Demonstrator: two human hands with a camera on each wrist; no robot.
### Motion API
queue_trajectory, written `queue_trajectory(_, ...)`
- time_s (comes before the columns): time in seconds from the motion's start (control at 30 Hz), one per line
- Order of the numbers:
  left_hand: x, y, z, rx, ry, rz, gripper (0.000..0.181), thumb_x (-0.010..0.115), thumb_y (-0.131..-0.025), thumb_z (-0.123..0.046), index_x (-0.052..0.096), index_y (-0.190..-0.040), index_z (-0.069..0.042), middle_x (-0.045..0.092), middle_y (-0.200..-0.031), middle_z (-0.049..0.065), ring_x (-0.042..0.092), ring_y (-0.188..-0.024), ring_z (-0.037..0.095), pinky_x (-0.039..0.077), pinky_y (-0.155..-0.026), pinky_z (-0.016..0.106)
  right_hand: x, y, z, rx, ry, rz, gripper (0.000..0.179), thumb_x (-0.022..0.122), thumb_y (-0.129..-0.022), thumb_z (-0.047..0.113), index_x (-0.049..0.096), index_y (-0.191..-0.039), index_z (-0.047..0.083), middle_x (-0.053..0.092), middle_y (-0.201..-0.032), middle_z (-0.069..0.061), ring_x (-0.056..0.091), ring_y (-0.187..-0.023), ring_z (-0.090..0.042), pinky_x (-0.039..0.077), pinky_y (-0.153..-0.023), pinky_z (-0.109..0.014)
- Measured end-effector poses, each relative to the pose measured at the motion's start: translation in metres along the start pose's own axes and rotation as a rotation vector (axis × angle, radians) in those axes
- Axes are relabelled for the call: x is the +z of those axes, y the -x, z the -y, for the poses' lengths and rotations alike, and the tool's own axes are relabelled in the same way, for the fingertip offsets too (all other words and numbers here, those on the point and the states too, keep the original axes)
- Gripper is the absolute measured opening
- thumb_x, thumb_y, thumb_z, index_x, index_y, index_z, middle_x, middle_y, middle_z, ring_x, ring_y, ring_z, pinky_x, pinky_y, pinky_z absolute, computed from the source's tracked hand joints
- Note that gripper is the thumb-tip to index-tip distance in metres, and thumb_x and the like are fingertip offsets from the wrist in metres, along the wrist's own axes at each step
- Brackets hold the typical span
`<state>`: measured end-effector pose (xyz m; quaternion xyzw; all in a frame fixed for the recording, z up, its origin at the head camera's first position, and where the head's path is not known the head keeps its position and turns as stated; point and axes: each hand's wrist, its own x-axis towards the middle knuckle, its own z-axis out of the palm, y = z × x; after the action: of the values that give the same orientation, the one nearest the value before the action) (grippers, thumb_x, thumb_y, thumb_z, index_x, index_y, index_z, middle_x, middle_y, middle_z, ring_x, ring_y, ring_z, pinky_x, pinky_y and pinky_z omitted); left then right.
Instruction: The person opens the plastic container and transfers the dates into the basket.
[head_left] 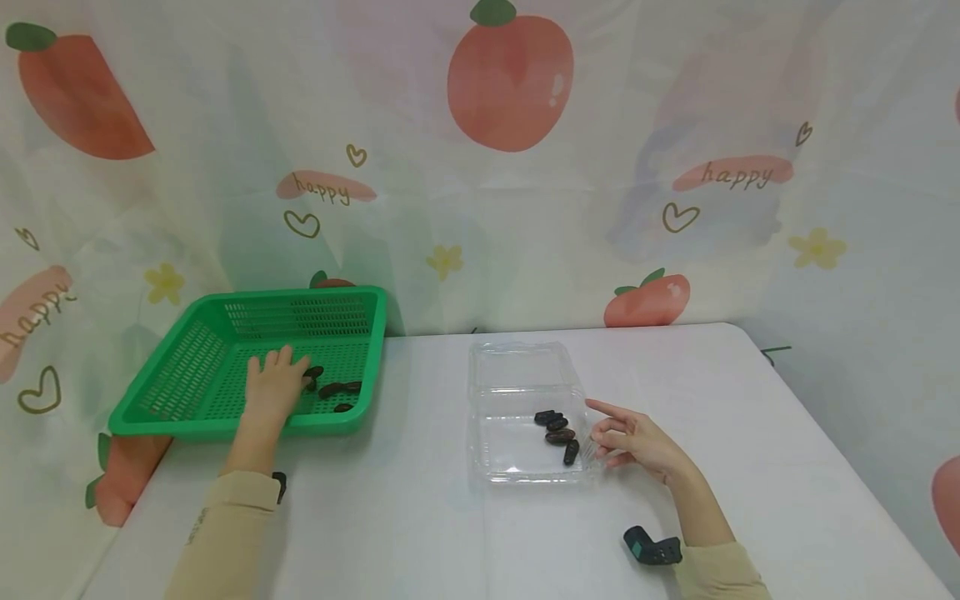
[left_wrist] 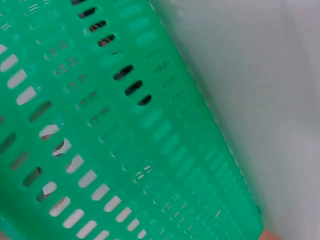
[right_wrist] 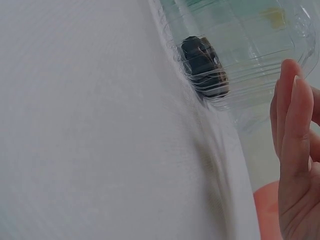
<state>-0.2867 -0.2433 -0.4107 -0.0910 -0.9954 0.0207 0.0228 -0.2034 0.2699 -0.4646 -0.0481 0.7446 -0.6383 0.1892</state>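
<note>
My left hand (head_left: 273, 387) is inside the green basket (head_left: 378, 350), its fingers spread over the basket floor beside dark dates (head_left: 316, 372). In the left wrist view the perforated basket wall (left_wrist: 165, 125) hides most of that hand, and dark shapes show through some slots. My right hand (head_left: 633, 440) is at the right side of a clear plastic clamshell box (head_left: 510, 454), index finger extended and fingertips right at the rim. The box stands with its lid folded back. Several dark, wrinkled dates (head_left: 560, 436) lie in the right part of its base.
More dates (head_left: 340, 388) lie in the basket's right side. A white-covered table (head_left: 420, 517) carries the basket and box. Behind it hangs a fruit-printed curtain (head_left: 517, 233). A black wrist device (head_left: 652, 547) sits by the right sleeve (head_left: 720, 571).
</note>
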Motion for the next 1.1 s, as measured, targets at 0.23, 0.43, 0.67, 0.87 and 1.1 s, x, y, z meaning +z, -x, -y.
queue_trajectory(0.23,0.0005,-0.0012,0.0034,-0.005,-0.033,0.101,0.041,0.054,-0.092,-0.02,0.048,-0.129,-0.004,0.033,-0.129,0.028,0.03,-0.118,0.046,0.021,-0.097,0.062,0.0001,0.0,-0.0004,0.005,0.006,-0.003,0.068,0.061,-0.087,0.01,0.022,-0.142,-0.002,0.058,-0.085,0.002,0.06,-0.069,-0.009,0.052,-0.058,-0.025)
queue_trajectory(0.43,0.0009,-0.0011,0.0031,-0.018,-0.046,0.147,0.043,0.053,-0.092,-0.021,0.046,-0.131,-0.003,0.03,-0.132,0.028,0.028,-0.12,0.046,0.019,-0.098,0.062,0.0003,-0.0004,0.0,0.005,0.006,-0.002,0.068,0.061,-0.087,0.01,0.023,-0.142,-0.001,0.058,-0.086,0.002,0.061,-0.069,-0.009,0.053,-0.059,-0.026)
queue_trajectory(0.67,-0.0014,-0.0015,0.0006,-0.029,-0.048,0.168,0.042,0.054,-0.092,-0.017,0.046,-0.131,-0.003,0.03,-0.131,0.029,0.028,-0.119,0.046,0.019,-0.098,0.062,0.0,-0.0001,-0.0004,0.0,0.007,0.0,0.067,0.06,-0.087,0.009,0.022,-0.142,-0.001,0.058,-0.086,0.002,0.061,-0.068,-0.009,0.052,-0.058,-0.026)
queue_trajectory(0.87,-0.0018,-0.0015,-0.0003,-0.033,-0.035,0.166,0.042,0.054,-0.091,-0.01,0.046,-0.132,-0.002,0.028,-0.133,0.03,0.026,-0.12,0.047,0.019,-0.098,0.062,0.0001,0.0002,-0.0005,0.004,0.004,-0.004,0.068,0.061,-0.087,0.01,0.022,-0.142,-0.001,0.058,-0.085,0.002,0.061,-0.068,-0.009,0.052,-0.058,-0.026)
queue_trajectory(1.1,0.0014,-0.0042,-0.0006,-0.02,0.008,0.059,0.041,0.054,-0.092,-0.014,0.046,-0.13,-0.003,0.03,-0.13,0.029,0.028,-0.118,0.047,0.021,-0.095,0.062,-0.0001,-0.0002,-0.0014,-0.004,-0.003,-0.001,0.068,0.06,-0.087,0.009,0.022,-0.142,-0.002,0.058,-0.085,0.002,0.06,-0.068,-0.008,0.052,-0.058,-0.026)
